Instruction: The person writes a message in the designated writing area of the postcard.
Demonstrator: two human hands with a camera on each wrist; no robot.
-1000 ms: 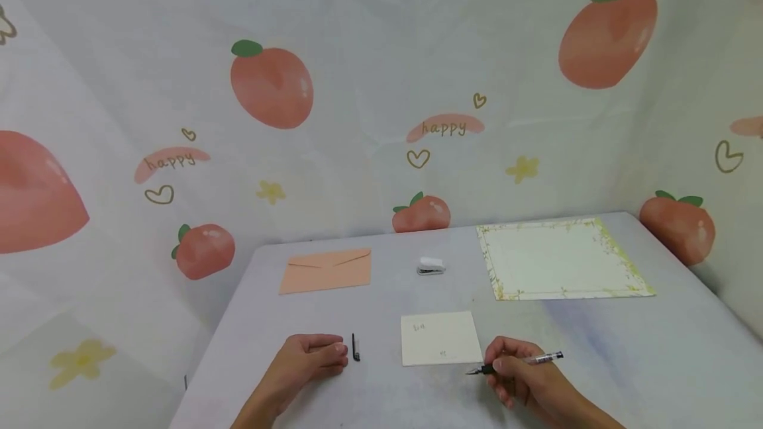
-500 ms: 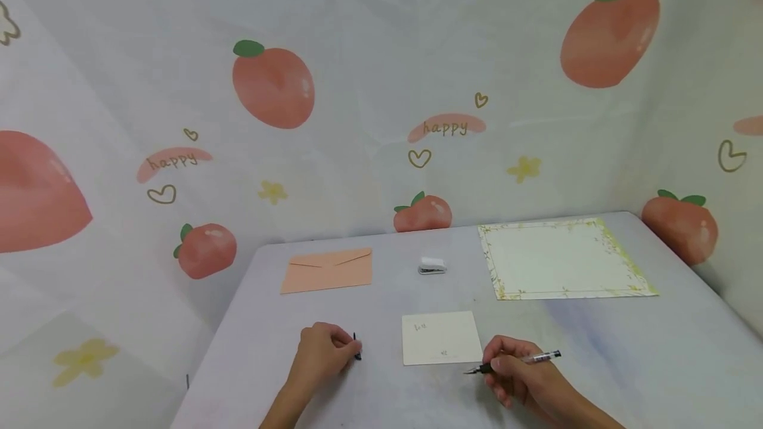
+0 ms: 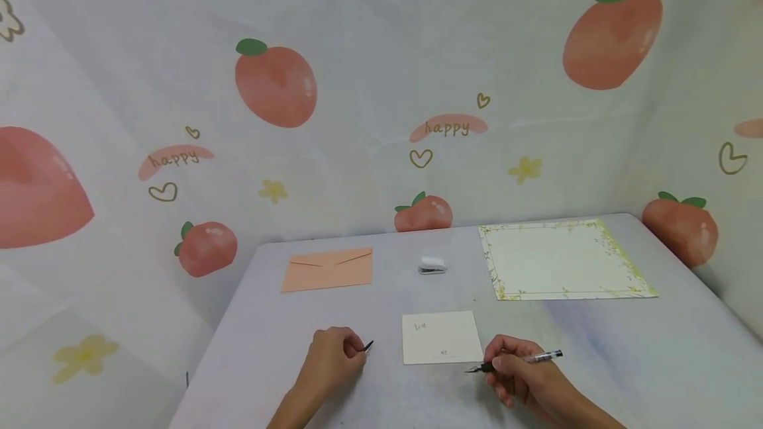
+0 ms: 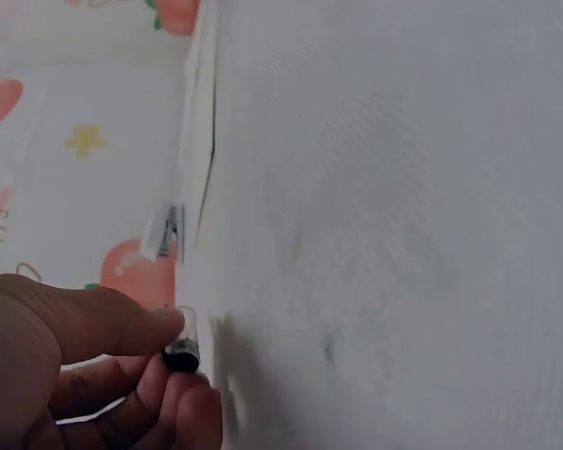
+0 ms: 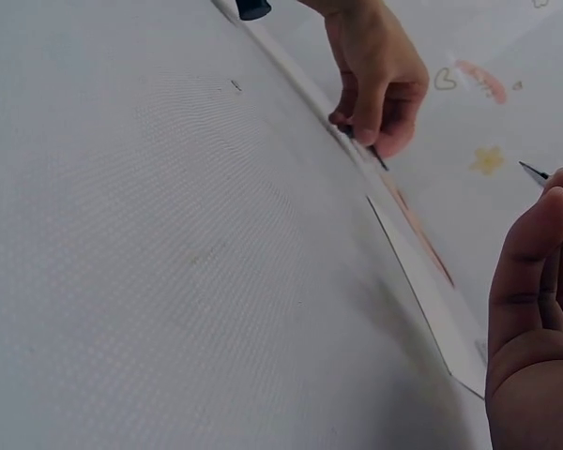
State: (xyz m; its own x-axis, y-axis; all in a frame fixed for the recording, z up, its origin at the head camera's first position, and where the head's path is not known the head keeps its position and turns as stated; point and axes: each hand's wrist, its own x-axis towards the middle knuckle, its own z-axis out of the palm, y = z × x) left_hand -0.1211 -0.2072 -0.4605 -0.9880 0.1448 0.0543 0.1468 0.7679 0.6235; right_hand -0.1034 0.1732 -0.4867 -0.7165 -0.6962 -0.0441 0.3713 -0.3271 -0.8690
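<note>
My left hand [image 3: 332, 361] pinches a pen cap [image 4: 182, 351] between thumb and fingers. In the head view the cap's dark clip sticks out past the fingertips, and the rest is covered by the hand. On the right, my right hand [image 3: 524, 373] holds an uncapped gel pen [image 3: 541, 357] with a clear barrel and black grip. Its tip points left, just below a small cream card [image 3: 442, 339] that has faint handwriting at the upper left and bottom. The card lies flat between my two hands, touched by neither.
Behind my left hand lies a peach envelope [image 3: 328, 270]. A small white stapler [image 3: 432, 265] stands at the back middle. Flower-bordered paper [image 3: 566, 260] lies at the back right. A fruit-printed cloth [image 3: 357, 171] hangs behind the table [image 3: 250, 323].
My left hand moved to the pen cap lying on the table and took hold of it; the cap has since turned and shifted slightly right. My right hand and the pen stayed nearly still.
</note>
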